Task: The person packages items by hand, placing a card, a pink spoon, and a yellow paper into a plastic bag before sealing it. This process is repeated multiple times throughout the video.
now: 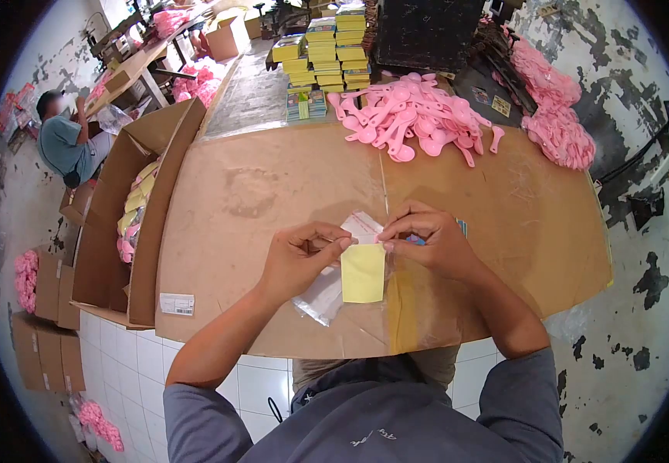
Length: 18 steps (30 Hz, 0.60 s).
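Observation:
My left hand and my right hand meet near the middle of the cardboard-covered table. Between my fingertips hangs a small bag with a yellow card in it; each hand pinches one upper corner. Clear plastic bags lie under and beside my left hand, and a flap with pink print shows just beyond my fingers. A small blue printed piece is partly hidden behind my right hand.
Pink plastic spoons are heaped at the table's far edge, beside stacked yellow packs. An open carton with packed bags stands left. A seated person is further left. Pink bundles lie right.

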Each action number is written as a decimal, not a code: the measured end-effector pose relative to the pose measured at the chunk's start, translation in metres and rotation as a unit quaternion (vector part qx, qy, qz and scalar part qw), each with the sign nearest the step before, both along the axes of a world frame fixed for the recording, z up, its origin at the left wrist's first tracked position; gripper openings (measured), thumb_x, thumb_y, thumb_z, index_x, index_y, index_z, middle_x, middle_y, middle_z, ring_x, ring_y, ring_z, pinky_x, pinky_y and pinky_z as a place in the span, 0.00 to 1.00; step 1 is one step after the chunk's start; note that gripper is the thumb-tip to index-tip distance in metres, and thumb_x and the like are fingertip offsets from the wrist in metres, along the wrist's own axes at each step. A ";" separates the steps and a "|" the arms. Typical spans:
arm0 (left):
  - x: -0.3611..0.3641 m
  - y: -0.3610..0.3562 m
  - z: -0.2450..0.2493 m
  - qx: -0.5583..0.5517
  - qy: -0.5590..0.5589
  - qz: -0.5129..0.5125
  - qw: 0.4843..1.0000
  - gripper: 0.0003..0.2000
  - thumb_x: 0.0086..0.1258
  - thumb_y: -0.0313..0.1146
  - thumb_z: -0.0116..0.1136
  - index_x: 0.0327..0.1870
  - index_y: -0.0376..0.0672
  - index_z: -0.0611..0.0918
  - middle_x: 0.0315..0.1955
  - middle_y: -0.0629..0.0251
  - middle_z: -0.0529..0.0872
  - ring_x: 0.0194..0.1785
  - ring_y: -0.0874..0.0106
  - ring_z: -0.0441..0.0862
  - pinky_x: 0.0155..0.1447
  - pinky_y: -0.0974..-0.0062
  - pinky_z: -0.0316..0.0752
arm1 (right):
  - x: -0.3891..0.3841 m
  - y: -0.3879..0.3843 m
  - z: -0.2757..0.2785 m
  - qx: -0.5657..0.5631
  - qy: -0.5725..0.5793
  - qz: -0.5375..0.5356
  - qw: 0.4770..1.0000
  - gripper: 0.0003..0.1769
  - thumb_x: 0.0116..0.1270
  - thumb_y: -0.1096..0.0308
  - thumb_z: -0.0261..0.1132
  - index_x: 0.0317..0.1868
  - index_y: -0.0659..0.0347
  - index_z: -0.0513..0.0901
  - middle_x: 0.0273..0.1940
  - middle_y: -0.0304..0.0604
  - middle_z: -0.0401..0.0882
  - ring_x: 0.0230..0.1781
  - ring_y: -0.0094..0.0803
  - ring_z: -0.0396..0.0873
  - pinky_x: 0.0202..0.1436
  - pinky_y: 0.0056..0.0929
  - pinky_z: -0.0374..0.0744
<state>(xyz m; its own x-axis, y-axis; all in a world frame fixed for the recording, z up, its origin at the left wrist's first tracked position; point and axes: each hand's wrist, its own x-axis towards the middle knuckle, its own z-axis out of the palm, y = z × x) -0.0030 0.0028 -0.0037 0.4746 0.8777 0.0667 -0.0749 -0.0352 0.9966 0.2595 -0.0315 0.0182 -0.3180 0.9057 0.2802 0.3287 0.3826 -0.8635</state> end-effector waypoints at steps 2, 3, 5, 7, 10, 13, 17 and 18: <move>0.000 0.003 -0.003 -0.007 -0.005 -0.003 1.000 0.10 0.75 0.25 0.66 0.53 0.32 0.86 0.41 0.60 0.92 0.38 0.79 0.88 0.41 0.82 0.83 | 0.002 0.002 -0.008 -0.042 0.045 0.014 0.998 0.09 0.68 0.74 0.73 0.48 0.65 0.91 0.47 0.41 0.83 0.45 0.26 0.82 0.46 0.25 0.81; 0.001 0.003 -0.001 -0.015 -0.019 -0.001 1.000 0.10 0.75 0.25 0.66 0.53 0.32 0.85 0.41 0.60 0.92 0.38 0.80 0.88 0.40 0.83 0.83 | 0.003 0.004 -0.012 -0.064 0.068 0.020 0.995 0.10 0.68 0.74 0.72 0.49 0.65 0.90 0.48 0.40 0.83 0.46 0.25 0.81 0.47 0.25 0.81; 0.003 0.002 0.004 -0.031 -0.047 0.005 0.998 0.11 0.75 0.24 0.66 0.55 0.33 0.85 0.41 0.60 0.92 0.38 0.80 0.88 0.40 0.83 0.83 | 0.003 0.007 -0.025 -0.083 0.109 0.028 0.990 0.16 0.69 0.75 0.72 0.57 0.65 0.85 0.50 0.41 0.82 0.47 0.25 0.81 0.49 0.26 0.81; 0.002 0.003 -0.001 -0.028 -0.051 -0.001 0.998 0.12 0.75 0.24 0.66 0.56 0.33 0.84 0.41 0.60 0.92 0.38 0.80 0.88 0.40 0.84 0.83 | -0.004 0.003 -0.018 -0.126 0.141 0.037 0.981 0.23 0.70 0.76 0.71 0.63 0.66 0.80 0.52 0.42 0.82 0.48 0.25 0.81 0.51 0.27 0.81; 0.001 0.003 -0.001 -0.023 -0.055 -0.008 0.998 0.12 0.76 0.24 0.65 0.57 0.33 0.84 0.41 0.60 0.92 0.39 0.80 0.88 0.41 0.83 0.83 | -0.012 -0.006 -0.006 -0.203 0.158 0.059 0.964 0.30 0.70 0.78 0.69 0.71 0.66 0.72 0.52 0.44 0.83 0.50 0.25 0.82 0.54 0.28 0.81; 0.000 0.003 0.002 -0.015 -0.046 -0.011 0.999 0.13 0.78 0.25 0.63 0.59 0.33 0.81 0.43 0.60 0.91 0.42 0.79 0.88 0.43 0.81 0.84 | -0.013 -0.005 -0.010 -0.221 0.145 0.091 0.960 0.31 0.70 0.80 0.68 0.72 0.67 0.69 0.52 0.44 0.83 0.51 0.27 0.82 0.54 0.29 0.82; 0.002 0.001 0.010 -0.009 -0.045 0.007 0.999 0.14 0.78 0.25 0.62 0.61 0.33 0.80 0.42 0.62 0.90 0.44 0.78 0.88 0.44 0.80 0.84 | -0.011 -0.004 -0.010 -0.225 0.156 0.086 0.958 0.30 0.70 0.82 0.67 0.71 0.69 0.69 0.51 0.45 0.84 0.49 0.29 0.83 0.51 0.30 0.84; 0.003 0.000 0.011 -0.009 -0.051 -0.001 0.999 0.15 0.78 0.27 0.63 0.61 0.34 0.80 0.42 0.62 0.91 0.44 0.78 0.88 0.44 0.79 0.84 | -0.010 -0.004 -0.009 -0.234 0.167 0.082 0.954 0.30 0.70 0.82 0.66 0.71 0.69 0.70 0.50 0.45 0.84 0.49 0.29 0.84 0.50 0.30 0.85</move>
<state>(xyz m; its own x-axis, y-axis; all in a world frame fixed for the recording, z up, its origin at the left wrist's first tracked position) -0.0004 0.0029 0.0071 0.4685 0.8779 0.0990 -0.1755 -0.0174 0.9843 0.2491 -0.0357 0.0091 -0.4293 0.9026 -0.0328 -0.0255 -0.0485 -0.9985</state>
